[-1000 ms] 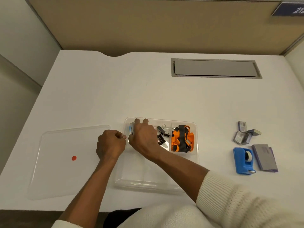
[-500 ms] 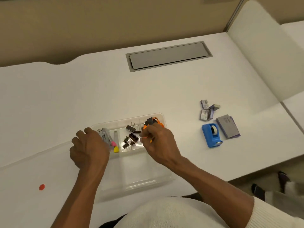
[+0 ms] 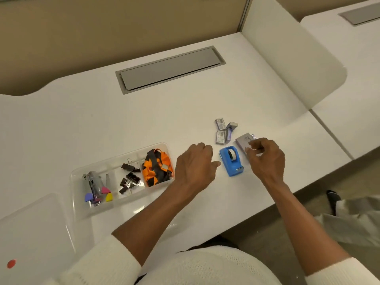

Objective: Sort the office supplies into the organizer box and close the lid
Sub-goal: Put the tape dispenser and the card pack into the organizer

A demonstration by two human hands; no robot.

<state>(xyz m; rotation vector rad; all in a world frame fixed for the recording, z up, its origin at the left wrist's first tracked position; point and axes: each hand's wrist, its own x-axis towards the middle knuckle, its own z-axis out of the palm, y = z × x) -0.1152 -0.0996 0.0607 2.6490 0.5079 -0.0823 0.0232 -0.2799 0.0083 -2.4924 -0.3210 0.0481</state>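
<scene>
The clear organizer box [image 3: 76, 183] lies on the white desk. It holds pens and highlighters [image 3: 95, 188], black binder clips [image 3: 129, 177] and an orange-and-black lanyard [image 3: 157, 167]. Its clear lid [image 3: 35, 227], marked with a red dot, lies flat at the lower left. Right of the box stand a blue tape dispenser [image 3: 231, 160], small grey staple boxes [image 3: 223, 130] and a grey pad [image 3: 242, 141]. My left hand [image 3: 195, 167] hovers loosely curled and empty just left of the dispenser. My right hand [image 3: 265, 157] pinches the pad's near edge; the pad rests on the desk.
A grey cable hatch [image 3: 170, 68] is set into the desk behind the supplies. A white divider panel [image 3: 292, 64] rises at the right, with another desk beyond it. The desk's front edge runs diagonally just right of my right arm.
Both hands have left the organizer box and moved right to the loose supplies. My right hand has reached the grey pad. The view has swung to the right.
</scene>
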